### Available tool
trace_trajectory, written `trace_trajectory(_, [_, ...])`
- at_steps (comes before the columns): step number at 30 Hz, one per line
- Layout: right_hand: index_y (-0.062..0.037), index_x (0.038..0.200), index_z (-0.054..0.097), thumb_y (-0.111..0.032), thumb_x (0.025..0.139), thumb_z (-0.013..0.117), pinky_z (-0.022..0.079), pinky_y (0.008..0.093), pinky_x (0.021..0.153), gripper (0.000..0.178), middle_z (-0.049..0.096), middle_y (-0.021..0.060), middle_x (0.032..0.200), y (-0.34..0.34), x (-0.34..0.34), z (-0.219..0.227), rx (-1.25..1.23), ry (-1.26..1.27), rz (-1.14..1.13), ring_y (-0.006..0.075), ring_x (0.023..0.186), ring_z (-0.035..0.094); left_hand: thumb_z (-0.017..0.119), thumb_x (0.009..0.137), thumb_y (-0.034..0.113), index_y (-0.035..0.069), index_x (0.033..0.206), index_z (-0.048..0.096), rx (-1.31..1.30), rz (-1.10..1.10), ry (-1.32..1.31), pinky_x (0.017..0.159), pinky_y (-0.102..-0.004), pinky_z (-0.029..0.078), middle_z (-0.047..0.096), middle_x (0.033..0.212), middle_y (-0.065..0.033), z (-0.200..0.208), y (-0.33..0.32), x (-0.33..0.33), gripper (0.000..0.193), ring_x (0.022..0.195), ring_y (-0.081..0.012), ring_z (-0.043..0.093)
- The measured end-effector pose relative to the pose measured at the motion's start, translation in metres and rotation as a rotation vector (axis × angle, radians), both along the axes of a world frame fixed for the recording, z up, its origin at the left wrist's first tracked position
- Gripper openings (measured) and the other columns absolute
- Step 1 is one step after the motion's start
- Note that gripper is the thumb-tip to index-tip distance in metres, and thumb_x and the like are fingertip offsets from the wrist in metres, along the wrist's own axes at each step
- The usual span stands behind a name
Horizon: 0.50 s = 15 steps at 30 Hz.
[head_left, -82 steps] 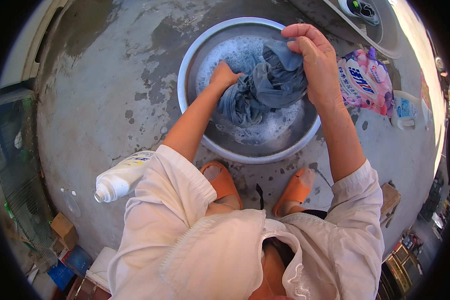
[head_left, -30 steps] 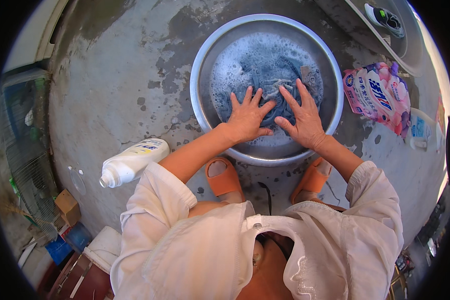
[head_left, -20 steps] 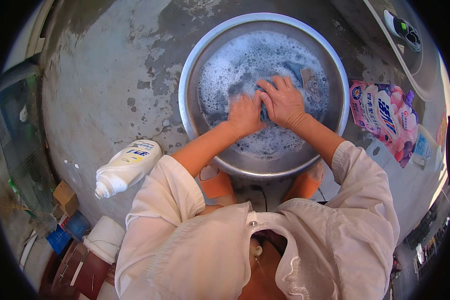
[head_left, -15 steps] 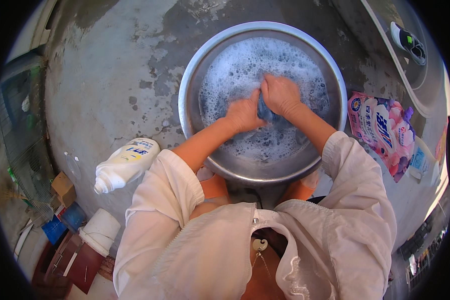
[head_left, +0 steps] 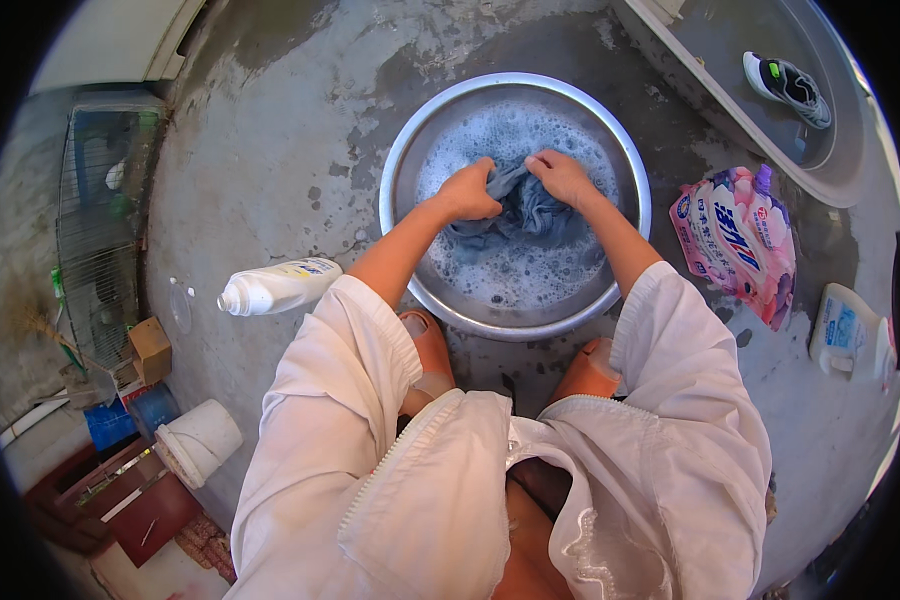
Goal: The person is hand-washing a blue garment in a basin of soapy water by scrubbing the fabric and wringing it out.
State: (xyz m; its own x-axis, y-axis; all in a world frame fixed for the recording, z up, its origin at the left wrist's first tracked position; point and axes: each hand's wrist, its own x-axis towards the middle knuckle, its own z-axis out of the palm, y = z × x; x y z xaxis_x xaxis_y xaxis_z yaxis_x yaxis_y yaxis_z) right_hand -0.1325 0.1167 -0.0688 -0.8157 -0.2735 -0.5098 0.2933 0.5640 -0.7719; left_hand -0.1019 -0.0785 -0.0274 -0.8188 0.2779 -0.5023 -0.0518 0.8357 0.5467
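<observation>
A wide metal basin stands on the concrete floor in front of me, holding water thick with white suds. From the water rises a wet blue-grey piece of cloth, bunched and wrinkled; what kind of item it is I cannot tell. My left hand is closed on its left side. Close by, my right hand pinches its upper right edge. The lower folds of the cloth lie in the suds and are partly hidden.
Left of the basin lies a white bottle. To the right are a pink detergent pouch and a white jug. A grey tub holding a shoe sits at upper right. A white bucket is at lower left.
Both hands have lifted the cloth out of the suds, so much more of it shows. My hands have moved a little apart. The view has shifted, with the basin appearing smaller.
</observation>
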Motion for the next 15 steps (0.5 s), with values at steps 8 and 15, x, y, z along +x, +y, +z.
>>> trace_trajectory(8, [-0.0085, 0.128, 0.044, -0.064, 0.083, 0.043, 0.035, 0.0576, 0.092, 0.071, 0.052, 0.0170, 0.120, 0.010, -0.034, 0.168, -0.484, -0.370, -0.333, 0.0357, 0.114, 0.045, 0.057, 0.055, -0.006, 0.001, 0.111, 0.051, 0.650, 0.273, -0.187, 0.063, -0.0251, 0.047, 0.060, 0.088, -0.0082, 0.161, 0.027, -0.050, 0.057, 0.075, -0.0141, 0.056])
trace_trajectory(15, [-0.0056, 0.107, 0.056, -0.040, 0.082, 0.062, 0.049, 0.0509, 0.077, 0.044, 0.058, 0.0119, 0.098, 0.026, -0.035, 0.201, -0.679, -0.139, -0.365, 0.0259, 0.085, 0.059, 0.060, 0.053, -0.006, 0.004, 0.109, 0.054, 0.756, 0.262, -0.115, 0.073, -0.0268, 0.045, 0.057, 0.091, -0.0070, 0.166, 0.048, -0.055, 0.057, 0.084, -0.0170, 0.053])
